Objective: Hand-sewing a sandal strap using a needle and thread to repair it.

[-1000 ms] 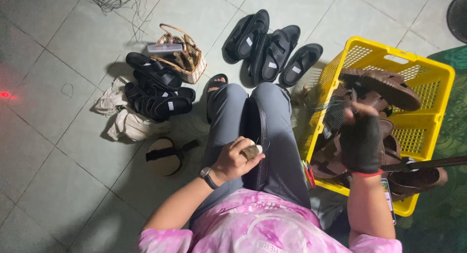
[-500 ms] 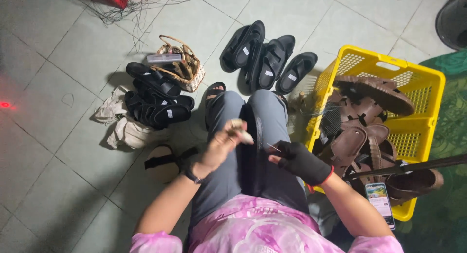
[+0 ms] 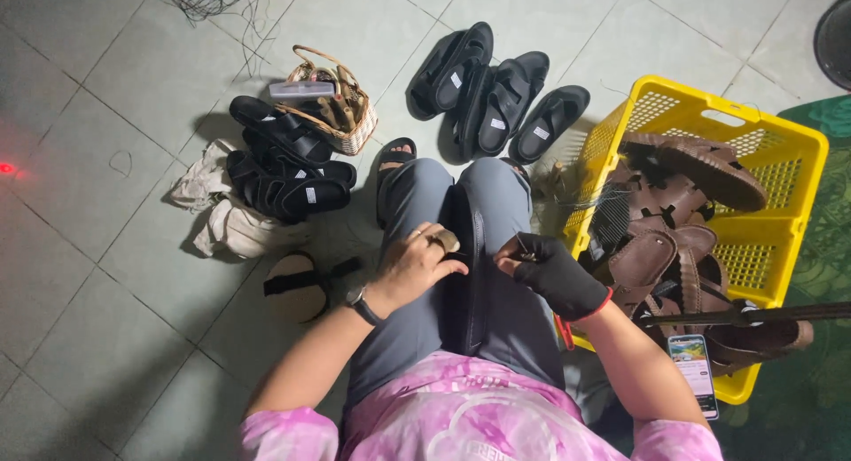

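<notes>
Down between the knees, a black sandal (image 3: 467,275) stands edgewise, left hand (image 3: 417,264) and gloved right hand (image 3: 557,270) both closed on it.

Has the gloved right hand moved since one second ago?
Yes. The gloved right hand came away from the yellow basket leftward, to the dark sandal on the lap.

A sandal (image 3: 468,275) lies on the lap between both hands, basket (image 3: 355,115) left, crate (image 3: 780,160) right.
</notes>
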